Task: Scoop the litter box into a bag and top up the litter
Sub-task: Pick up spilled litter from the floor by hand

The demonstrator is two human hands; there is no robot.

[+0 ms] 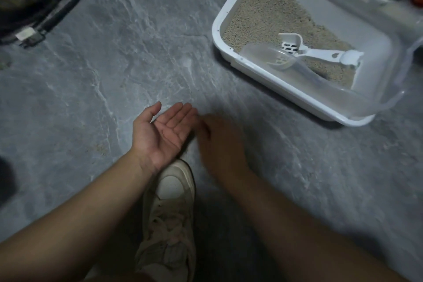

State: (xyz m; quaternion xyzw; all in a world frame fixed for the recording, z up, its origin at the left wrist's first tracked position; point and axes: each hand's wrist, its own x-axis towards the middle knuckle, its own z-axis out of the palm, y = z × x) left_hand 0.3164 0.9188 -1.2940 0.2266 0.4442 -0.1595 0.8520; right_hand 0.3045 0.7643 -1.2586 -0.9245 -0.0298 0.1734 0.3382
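A white litter box [270, 75] sits on the grey floor at the upper right, partly filled with beige litter [267, 16]. A white slotted scoop [318, 51] and a clear plastic scoop [274, 57] lie in it near the front wall. My left hand [163, 130] is held palm up over the floor, fingers straight, with a few litter grains on the palm. My right hand [223, 142] is beside it, palm down and blurred, its fingertips at the left hand's fingers. It holds nothing that I can see.
A beige sneaker [170, 210] stands on the floor below the hands. A dark bag with a black strap [45, 2] lies at the upper left. Scattered litter grains [100, 147] dot the floor left of my wrist. Blue and red items sit behind the box.
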